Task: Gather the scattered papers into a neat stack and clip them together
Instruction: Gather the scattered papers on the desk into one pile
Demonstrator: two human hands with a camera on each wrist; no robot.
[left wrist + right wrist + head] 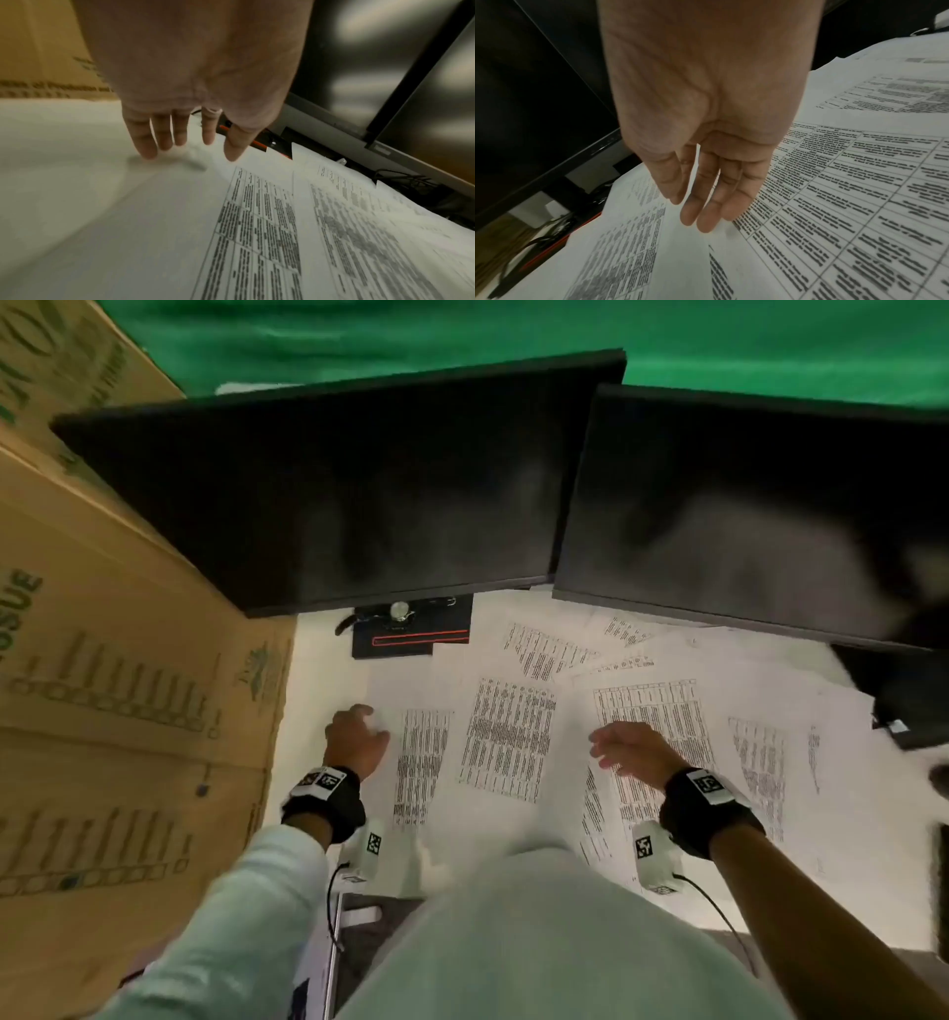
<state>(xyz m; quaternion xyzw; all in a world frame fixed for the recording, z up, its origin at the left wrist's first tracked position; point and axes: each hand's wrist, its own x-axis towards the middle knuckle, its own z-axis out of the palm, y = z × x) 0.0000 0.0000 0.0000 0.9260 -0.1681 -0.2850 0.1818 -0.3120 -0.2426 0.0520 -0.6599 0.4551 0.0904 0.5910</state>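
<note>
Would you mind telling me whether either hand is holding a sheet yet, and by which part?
Nothing is held. The left hand and right hand are both open, fingers straight, over the scattered papers.

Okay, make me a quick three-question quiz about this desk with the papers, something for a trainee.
1. True or false: the printed papers are already gathered into one stack.
2. What does the right hand hold? A) a sheet B) a clip C) nothing
3. Fill in: the left hand reaches down at the ____ end of the spread, by the cardboard box.

Key: 1 false, they lie scattered below the monitors. 2 C, its fingers are straight. 3 left.
</note>
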